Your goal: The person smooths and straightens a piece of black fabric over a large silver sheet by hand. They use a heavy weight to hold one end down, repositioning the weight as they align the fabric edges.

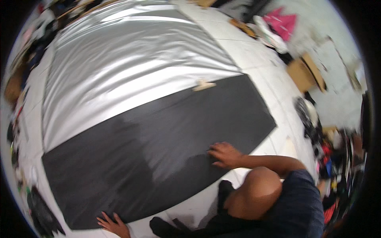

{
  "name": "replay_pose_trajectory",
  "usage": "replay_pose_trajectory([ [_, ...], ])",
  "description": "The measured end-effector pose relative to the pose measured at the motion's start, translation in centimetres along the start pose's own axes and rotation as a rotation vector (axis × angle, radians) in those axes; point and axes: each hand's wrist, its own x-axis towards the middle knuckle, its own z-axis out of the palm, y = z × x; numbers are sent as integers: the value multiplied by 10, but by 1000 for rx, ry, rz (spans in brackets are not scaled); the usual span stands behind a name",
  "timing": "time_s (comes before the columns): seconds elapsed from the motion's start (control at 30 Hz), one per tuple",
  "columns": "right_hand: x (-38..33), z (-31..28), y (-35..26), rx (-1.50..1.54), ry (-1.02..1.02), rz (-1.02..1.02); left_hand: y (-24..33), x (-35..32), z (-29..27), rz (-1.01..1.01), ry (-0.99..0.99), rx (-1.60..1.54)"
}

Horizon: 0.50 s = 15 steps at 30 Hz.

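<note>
A large sheet lies spread on the floor, with a shiny, wrinkled silver part (131, 75) on the far side. Its near part is a matte black panel (174, 142), which looks folded over the silver. My right hand (226, 155) rests on the black panel near its right end, palm down and fingers apart. At the near left edge of the panel, my left hand (114, 226) is laid with its fingers spread. Neither hand grips anything. On the border between black and silver sits a small beige object (203, 85), its kind too blurred to tell.
White floor tiles (254, 55) surround the sheet. To the right stand a cardboard box (303, 73), a pink bag-like item (281, 23) and a mixed pile of things (337, 166). Assorted clutter lines the left side, including a dark bundle (43, 210). My bent knee (262, 182) is close to the near edge.
</note>
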Motion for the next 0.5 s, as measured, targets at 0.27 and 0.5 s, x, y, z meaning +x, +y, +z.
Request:
replay_pose_trajectory([
  [0.27,-62,98,2,77,247,532,52,-33,-13,291,-135,-238],
  [0.5,-142,127,182,135,444,1305,48,-34,8,304,-67,-179],
])
